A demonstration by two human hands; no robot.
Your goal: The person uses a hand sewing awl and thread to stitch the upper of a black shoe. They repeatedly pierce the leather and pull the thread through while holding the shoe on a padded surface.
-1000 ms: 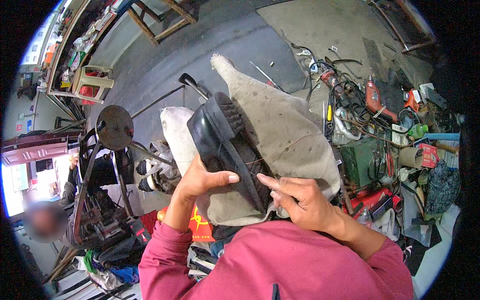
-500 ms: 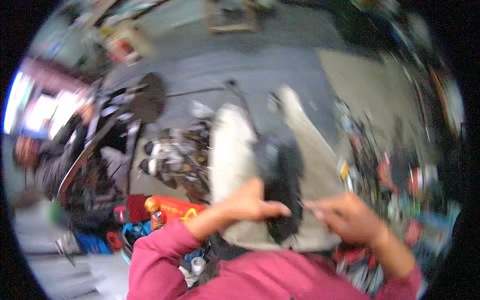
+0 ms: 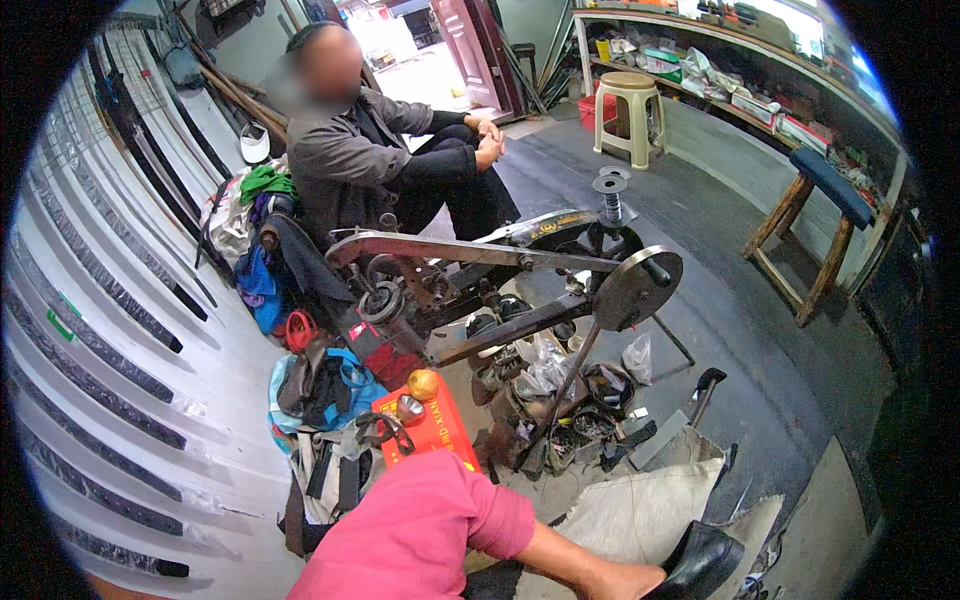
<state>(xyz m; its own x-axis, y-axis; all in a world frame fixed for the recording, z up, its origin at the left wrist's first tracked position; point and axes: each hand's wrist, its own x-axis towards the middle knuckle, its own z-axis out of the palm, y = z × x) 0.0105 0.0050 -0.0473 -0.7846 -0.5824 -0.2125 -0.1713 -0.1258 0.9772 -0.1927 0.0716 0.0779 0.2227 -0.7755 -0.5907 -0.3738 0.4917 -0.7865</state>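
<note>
At the lower edge my left hand (image 3: 630, 583) holds a black leather shoe (image 3: 705, 560); its fingers are mostly hidden behind the shoe. Beneath lies a stained cream cloth (image 3: 630, 510). My pink sleeve covers the bottom middle. My right hand is out of sight. Just above are a red bag (image 3: 442, 430) with a round yellow fruit (image 3: 423, 385), and a pile of dark pouches and small parts (image 3: 570, 420). A black cast-metal hand-cranked machine with a round wheel (image 3: 637, 287) stands in the middle.
A seated person (image 3: 350, 165) is behind the machine, hands together. A plastic stool (image 3: 625, 90) and padded wooden stool (image 3: 830, 190) stand by a cluttered shelf (image 3: 700, 75). Long dark strips (image 3: 120, 400) line the white left side; an open door (image 3: 465, 50) is at the back.
The view has swung sharply left, bringing the seated person, machine and door to the middle. The shoe in my left hand has shifted to the bottom right, and my right hand has left the picture.
</note>
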